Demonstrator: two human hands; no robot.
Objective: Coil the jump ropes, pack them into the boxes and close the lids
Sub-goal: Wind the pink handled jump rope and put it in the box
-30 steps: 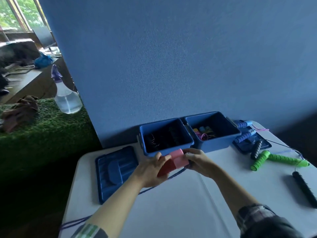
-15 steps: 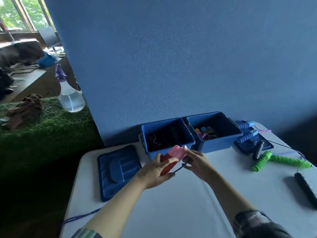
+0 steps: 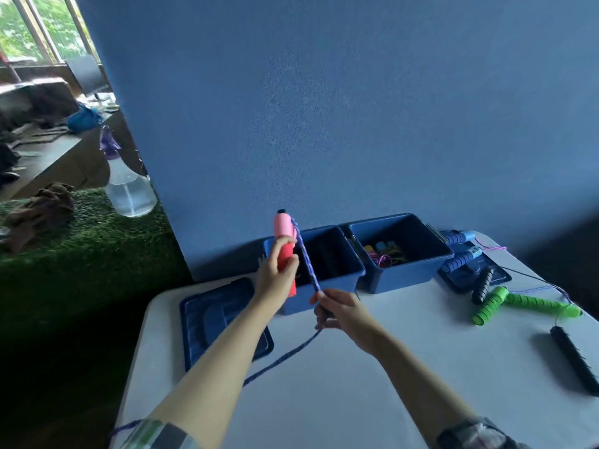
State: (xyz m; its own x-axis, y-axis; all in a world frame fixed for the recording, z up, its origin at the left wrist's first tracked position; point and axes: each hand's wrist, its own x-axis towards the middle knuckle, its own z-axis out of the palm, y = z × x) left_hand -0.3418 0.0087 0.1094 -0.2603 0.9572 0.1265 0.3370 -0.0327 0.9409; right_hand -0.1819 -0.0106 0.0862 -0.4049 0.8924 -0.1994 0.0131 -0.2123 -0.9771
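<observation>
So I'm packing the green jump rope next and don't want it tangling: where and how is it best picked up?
Take the green handles around their ribbed middles, coming from above. They lie flat on the table, meeting in a V near the right edge, so one hand can probably gather both there. The thin cord trails toward the lid, so lift slowly. Both hands are busy now with the pink handles and purple rope.

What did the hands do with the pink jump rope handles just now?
The left hand raised the pink handles from lying low to standing upright. The right hand let go of them and now pinches the purple rope, pulling it taut. The two blue boxes, the lid and the green handles stayed put.
</observation>
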